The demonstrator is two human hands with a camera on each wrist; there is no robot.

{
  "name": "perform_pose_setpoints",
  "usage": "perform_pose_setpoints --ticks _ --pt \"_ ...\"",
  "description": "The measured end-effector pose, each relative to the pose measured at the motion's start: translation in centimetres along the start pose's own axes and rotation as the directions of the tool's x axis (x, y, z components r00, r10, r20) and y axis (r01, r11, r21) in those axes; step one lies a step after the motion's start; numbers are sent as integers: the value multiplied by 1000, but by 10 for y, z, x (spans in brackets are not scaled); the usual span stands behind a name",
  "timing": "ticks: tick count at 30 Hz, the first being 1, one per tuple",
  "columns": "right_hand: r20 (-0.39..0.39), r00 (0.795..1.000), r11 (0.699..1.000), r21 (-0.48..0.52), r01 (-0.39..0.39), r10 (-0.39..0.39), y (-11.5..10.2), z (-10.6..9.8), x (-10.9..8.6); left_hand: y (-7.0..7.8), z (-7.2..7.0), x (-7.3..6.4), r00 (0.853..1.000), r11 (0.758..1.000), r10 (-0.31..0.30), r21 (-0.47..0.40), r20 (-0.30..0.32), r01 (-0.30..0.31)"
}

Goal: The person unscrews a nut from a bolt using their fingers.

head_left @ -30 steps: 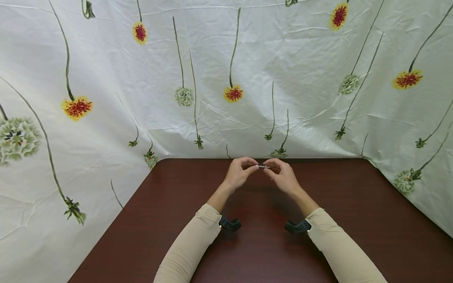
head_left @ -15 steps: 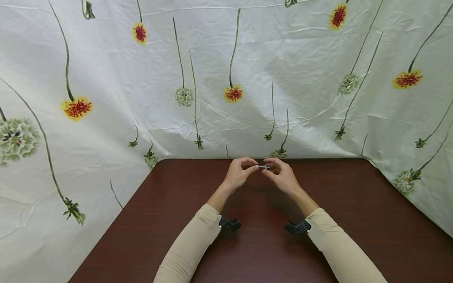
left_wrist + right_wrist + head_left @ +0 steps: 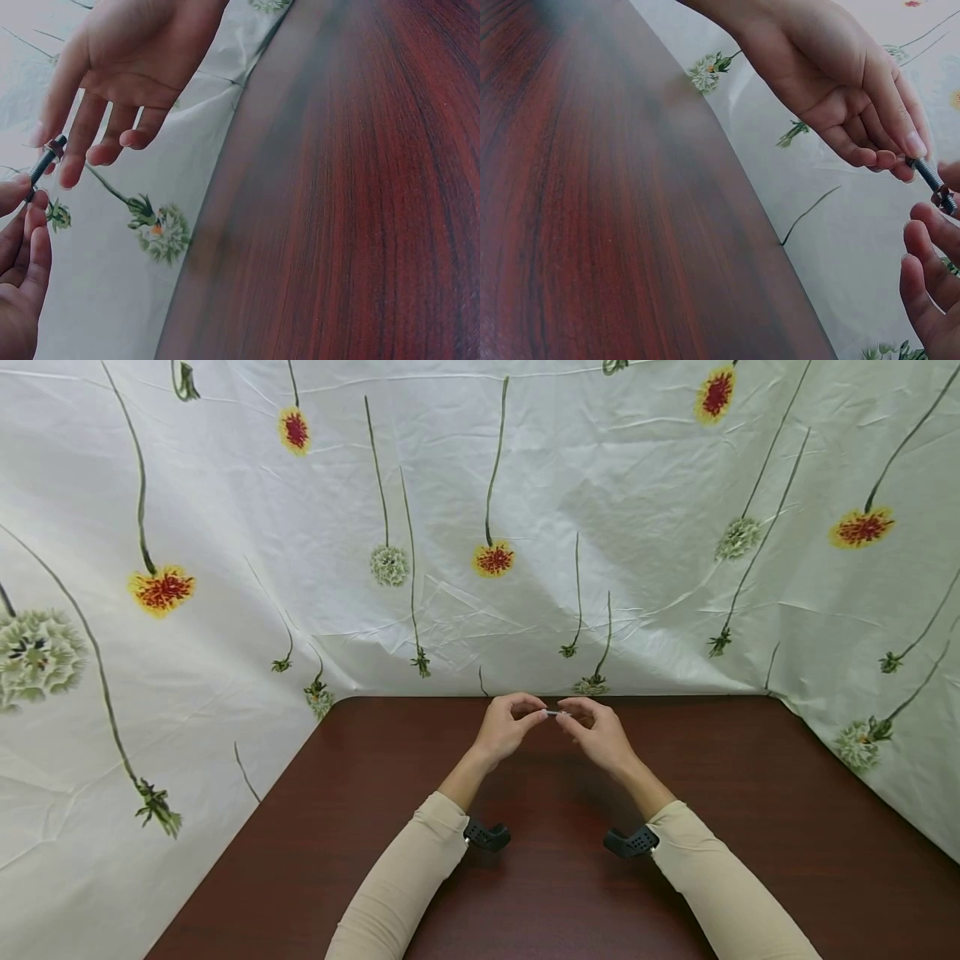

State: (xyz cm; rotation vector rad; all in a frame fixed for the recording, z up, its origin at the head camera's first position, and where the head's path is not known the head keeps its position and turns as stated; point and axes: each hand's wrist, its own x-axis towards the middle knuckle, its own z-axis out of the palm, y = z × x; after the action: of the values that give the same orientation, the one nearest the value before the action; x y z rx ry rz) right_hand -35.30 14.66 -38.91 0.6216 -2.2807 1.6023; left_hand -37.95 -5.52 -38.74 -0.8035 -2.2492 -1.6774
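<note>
Bolt, dark and threaded, is held in the air between two hands, above the far part of the brown counter. Left hand pinches it at one end with thumb and forefinger. On the thread, near the other end, sits a small nut (it is little in the picture, so its exact shape I cannot tell). Right hand is narrow about this nut, its thumb and fingertips very near to it; whether they really grip it, I cannot tell. The other fingers of the right hand are spread and bent loosely. Bolt lies nearly level in the head view. Both arms have beige sleeves, left sleeve and right sleeve, and a dark strap shows by the left cuff. Behind the counter hangs white cloth, wrinkled and printed with flowers.
</note>
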Motion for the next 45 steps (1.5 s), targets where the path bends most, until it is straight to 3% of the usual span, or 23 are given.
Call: perform_pose_setpoints --ticks 10,19,27,35,45 --pt "-15 999 999 -2 32 -32 2 0 1 0 -2 0 1000 1000 10 -1 5 -10" --pt "-20 1000 1000 -11 -9 9 2 1 0 -1 -1 -1 1000 1000 -2 -2 3 2" --pt "-18 1000 1000 -21 23 -23 0 0 1 -1 -2 -1 1000 1000 -1 10 1 1" --pt "-18 1000 1000 -11 -8 8 1 0 1 -1 -2 0 1000 1000 17 26 7 -17" --pt "-10 1000 1000 2 30 -30 3 0 1 -1 -2 0 1000 1000 12 7 -1 -12"
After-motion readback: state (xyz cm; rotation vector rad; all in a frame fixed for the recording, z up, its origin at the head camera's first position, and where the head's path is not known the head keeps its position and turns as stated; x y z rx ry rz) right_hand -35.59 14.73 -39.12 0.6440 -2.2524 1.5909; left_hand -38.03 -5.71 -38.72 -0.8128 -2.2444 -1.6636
